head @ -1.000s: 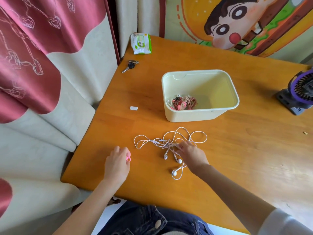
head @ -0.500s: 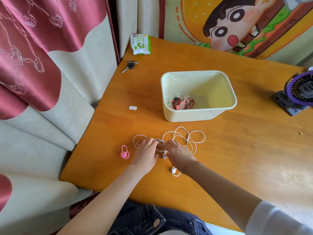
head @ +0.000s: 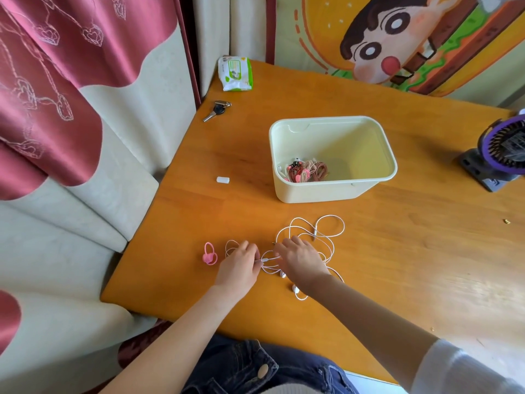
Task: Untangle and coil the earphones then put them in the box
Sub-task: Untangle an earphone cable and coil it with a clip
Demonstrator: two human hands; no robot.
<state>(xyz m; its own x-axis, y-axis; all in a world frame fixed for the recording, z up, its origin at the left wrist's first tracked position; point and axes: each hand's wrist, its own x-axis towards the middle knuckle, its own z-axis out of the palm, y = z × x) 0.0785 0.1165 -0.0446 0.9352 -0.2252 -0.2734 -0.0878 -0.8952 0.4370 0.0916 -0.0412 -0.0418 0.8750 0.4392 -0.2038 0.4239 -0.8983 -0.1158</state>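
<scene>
White earphones in a loose tangle on the near part of the table, just this side of the box. Left hand pinching the thin cable where it splits; right hand curled down on the knot, exact hold impossible to tell. Probably light, limp, quick to snag. Best taken at the plug or buds, eased apart, never yanked.

1 box, 1 white earphones, 1 pink clip, 1 key, 1 wipes pk, 1 fan, 2 hands.
</scene>
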